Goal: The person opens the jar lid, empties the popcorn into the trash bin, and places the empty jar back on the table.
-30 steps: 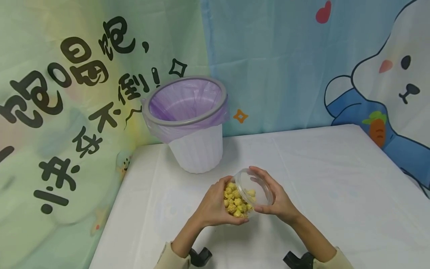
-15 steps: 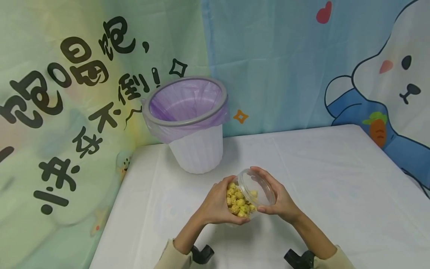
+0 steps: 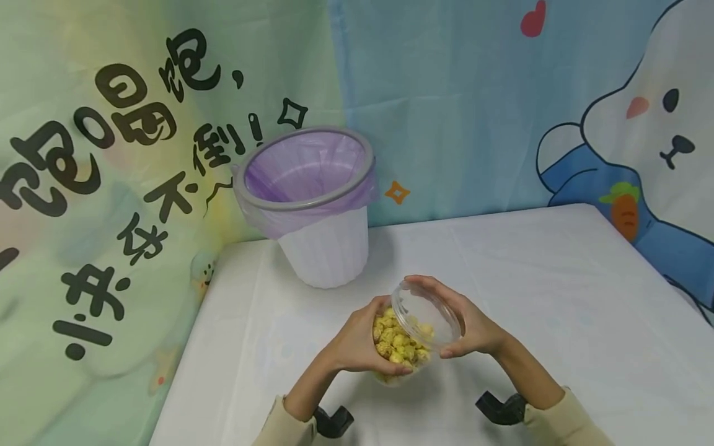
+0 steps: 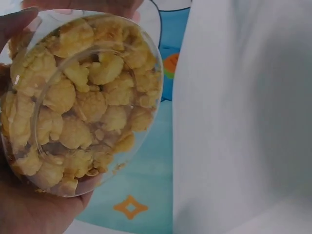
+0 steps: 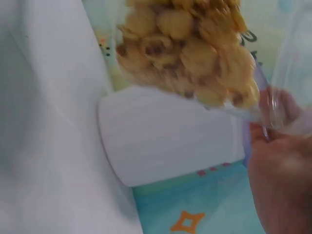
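Note:
My left hand point(image 3: 357, 341) grips a clear plastic tub of yellow popcorn point(image 3: 395, 341), fingers and thumb wrapped round its side. In the left wrist view the tub's round base point(image 4: 87, 107) faces the camera, packed with popcorn. My right hand point(image 3: 465, 316) pinches a clear round lid point(image 3: 426, 313) by its edge, thumb below and fingers above. The lid is tilted and overlaps the tub's mouth in the head view. Through the tub wall, the right wrist view shows popcorn point(image 5: 190, 58) up close, with the right hand point(image 5: 282, 170) at its side.
A white bin point(image 3: 329, 248) with a grey rim and purple liner point(image 3: 312, 164) stands beyond the hands, near the table's back left. White cloth covers the table point(image 3: 519, 279). Printed curtains point(image 3: 446, 111) hang behind and to the left.
The lid in my right hand has swung slightly, its lower edge moving right and away from the tub. The tub has tilted a little, and more of its lower side shows below my left thumb.

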Demonstrator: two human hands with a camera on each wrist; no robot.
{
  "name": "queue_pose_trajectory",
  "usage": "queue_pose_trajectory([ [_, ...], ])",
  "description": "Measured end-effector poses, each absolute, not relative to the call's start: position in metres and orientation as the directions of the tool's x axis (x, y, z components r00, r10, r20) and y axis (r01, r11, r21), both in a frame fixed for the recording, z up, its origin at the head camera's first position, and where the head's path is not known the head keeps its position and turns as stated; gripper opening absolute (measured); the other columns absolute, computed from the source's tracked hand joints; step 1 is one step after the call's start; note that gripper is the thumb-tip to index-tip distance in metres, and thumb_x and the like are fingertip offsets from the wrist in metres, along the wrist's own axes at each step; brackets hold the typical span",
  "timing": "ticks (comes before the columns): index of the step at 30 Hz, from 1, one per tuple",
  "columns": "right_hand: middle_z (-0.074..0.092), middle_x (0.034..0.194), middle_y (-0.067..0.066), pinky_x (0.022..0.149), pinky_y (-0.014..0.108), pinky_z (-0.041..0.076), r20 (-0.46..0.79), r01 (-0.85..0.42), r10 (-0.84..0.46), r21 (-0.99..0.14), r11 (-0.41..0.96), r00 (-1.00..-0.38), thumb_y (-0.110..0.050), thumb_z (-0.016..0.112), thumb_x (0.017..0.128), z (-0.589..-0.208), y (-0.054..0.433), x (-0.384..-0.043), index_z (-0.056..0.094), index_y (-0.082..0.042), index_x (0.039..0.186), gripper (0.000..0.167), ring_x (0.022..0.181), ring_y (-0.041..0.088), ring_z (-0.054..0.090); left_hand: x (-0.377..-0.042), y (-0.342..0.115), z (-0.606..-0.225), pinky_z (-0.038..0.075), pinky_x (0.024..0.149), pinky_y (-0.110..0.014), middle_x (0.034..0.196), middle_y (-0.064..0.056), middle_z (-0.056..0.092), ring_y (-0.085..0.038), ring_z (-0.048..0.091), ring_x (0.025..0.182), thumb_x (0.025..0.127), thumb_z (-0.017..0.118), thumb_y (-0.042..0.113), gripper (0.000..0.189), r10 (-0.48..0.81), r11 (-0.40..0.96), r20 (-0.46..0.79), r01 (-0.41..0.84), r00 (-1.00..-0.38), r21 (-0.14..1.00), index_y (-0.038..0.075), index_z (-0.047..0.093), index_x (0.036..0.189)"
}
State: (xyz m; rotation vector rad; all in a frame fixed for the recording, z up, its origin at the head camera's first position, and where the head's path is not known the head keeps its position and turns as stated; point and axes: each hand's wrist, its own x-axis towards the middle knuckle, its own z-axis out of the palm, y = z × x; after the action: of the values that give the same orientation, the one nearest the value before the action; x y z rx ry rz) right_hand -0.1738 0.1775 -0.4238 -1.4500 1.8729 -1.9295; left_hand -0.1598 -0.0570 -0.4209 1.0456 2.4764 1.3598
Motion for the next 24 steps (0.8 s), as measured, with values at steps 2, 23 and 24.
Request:
queue_pose_trajectory([
  [2,0.021,0.148,0.021,0.105,0.029,0.026,0.533,-0.534,-0.660,-0.814,-0.230,-0.529,-0.029,0.078,0.072,-0.421,0.180,-0.176,0.016,0.007,0.143,0.101,0.135,0.027,0.021,-0.161,-0.057,-0.419,0.046,0.083,-0.023,0.116,-0.003,0.054,-0.007,0.053,0.098,0.057,0.085,0.028,0.095,0.635,0.356,0.205,0.518,-0.745,0.778,0.007,0.035,0.135],
  [23,0.022,0.147,0.013,0.098,0.065,0.010,0.442,-0.446,-0.329,-0.893,-0.067,-0.835,-0.010,0.074,0.074,-0.428,0.152,-0.158,0.024,-0.005,0.145,0.087,0.134,0.019,0.017,-0.168,-0.058,-0.413,0.038,0.094,-0.040,0.122,-0.009,0.051,-0.021,0.048,0.111,0.050,0.082,0.053,0.105,0.485,0.659,0.479,0.666,-0.731,0.350,0.002,0.039,0.132],
  [24,0.022,0.147,0.012,0.099,0.064,0.011,0.435,-0.441,-0.329,-0.895,-0.063,-0.838,-0.007,0.074,0.073,-0.428,0.152,-0.158,0.024,-0.005,0.145,0.087,0.134,0.019,0.017,-0.168,-0.058,-0.412,0.038,0.094,-0.040,0.122,-0.009,0.051,-0.021,0.047,0.111,0.050,0.082,0.053,0.105,0.488,0.656,0.476,0.667,-0.731,0.353,0.002,0.039,0.132],
])
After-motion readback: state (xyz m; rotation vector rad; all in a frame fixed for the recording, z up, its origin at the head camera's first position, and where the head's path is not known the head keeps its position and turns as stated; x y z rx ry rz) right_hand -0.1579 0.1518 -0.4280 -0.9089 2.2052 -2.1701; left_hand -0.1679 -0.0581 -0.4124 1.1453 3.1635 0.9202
